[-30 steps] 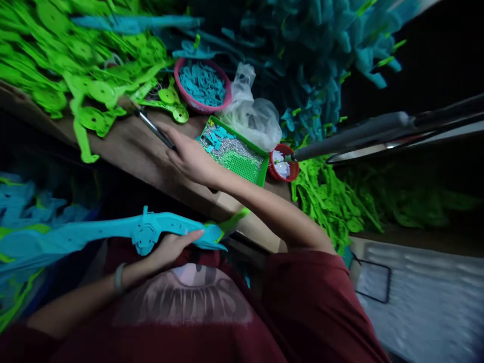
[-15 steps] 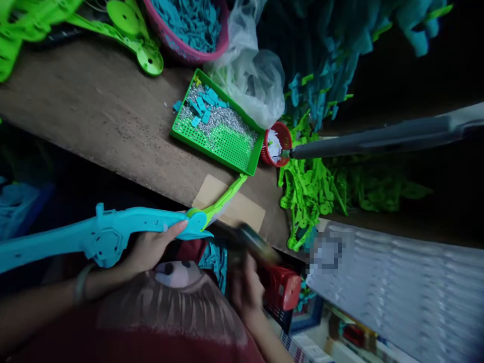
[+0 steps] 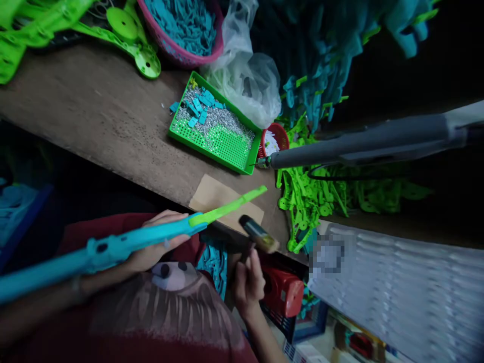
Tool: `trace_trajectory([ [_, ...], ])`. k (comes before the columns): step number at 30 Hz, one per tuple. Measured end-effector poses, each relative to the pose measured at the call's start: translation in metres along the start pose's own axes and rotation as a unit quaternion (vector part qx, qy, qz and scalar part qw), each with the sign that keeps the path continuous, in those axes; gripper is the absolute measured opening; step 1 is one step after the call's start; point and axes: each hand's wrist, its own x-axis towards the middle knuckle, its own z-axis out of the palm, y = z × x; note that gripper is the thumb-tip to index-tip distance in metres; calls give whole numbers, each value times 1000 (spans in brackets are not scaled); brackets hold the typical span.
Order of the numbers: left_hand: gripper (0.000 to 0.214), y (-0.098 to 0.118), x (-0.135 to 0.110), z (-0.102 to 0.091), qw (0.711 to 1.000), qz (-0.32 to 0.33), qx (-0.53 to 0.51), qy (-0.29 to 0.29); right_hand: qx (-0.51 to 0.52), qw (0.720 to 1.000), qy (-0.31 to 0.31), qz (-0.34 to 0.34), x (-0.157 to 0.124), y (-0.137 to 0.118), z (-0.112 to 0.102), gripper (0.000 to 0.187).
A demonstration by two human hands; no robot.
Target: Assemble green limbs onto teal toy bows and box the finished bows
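My left hand (image 3: 157, 247) is closed round a long turquoise plastic part (image 3: 113, 247) with a lime-green tip (image 3: 227, 206); it lies tilted across my lap, the tip over the wooden bench edge. My right hand (image 3: 247, 285) grips a small hammer (image 3: 259, 234), its head raised just right of the green tip. A green mesh tray (image 3: 215, 131) of small silver screws and a few turquoise bits sits on the bench beyond.
A pink basket (image 3: 185, 35) of turquoise pieces, a clear plastic bag (image 3: 249, 83), a small red cup (image 3: 274, 141), and heaps of lime-green parts (image 3: 313, 196) crowd the wooden bench (image 3: 94, 121). A grey suspended tool (image 3: 359, 146) points at the cup. A red box (image 3: 282, 292) sits by my right knee.
My right hand left the bench, dropped to my lap and now holds a hammer raised. The turquoise part has rolled edge-on, with its green tip lifted further over the bench.
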Motion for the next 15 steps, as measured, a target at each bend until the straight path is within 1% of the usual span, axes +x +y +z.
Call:
trace_trajectory([
  [2, 38, -2, 0, -2, 995, 86, 24, -34, -7, 998, 41, -44, 15, 1, -13, 64],
  [3, 41, -2, 0, -3, 992, 115, 36, -47, -22, 996, 46, -68, 27, -1, -20, 65],
  [4, 44, -2, 0, -4, 989, 132, 47, -53, -45, 994, 36, -89, 43, -4, -26, 65],
  [6, 43, 1, -1, -5, 988, 129, 66, -60, -108, 982, -13, -154, 83, -15, -35, 65],
  [8, 42, 6, -3, -6, 988, 110, 85, -73, -167, 953, -94, -234, 132, -34, -34, 65],
  [9, 41, 9, -4, -7, 987, 99, 95, -80, -184, 931, -112, -295, 158, -47, -29, 62],
  [10, 40, 12, -5, -8, 987, 89, 105, -84, -204, 906, -145, -340, 183, -61, -20, 60],
  [11, 40, 14, -7, -9, 987, 82, 113, -85, -213, 887, -165, -376, 206, -76, -8, 59],
  [13, 38, 17, -11, -12, 986, 76, 121, -81, -225, 865, -204, -399, 244, -107, 24, 56],
  [14, 37, 19, -13, -15, 987, 75, 124, -74, -232, 861, -224, -394, 257, -121, 42, 53],
  [15, 36, 20, -15, -17, 987, 76, 127, -63, -236, 863, -231, -383, 267, -134, 61, 50],
])
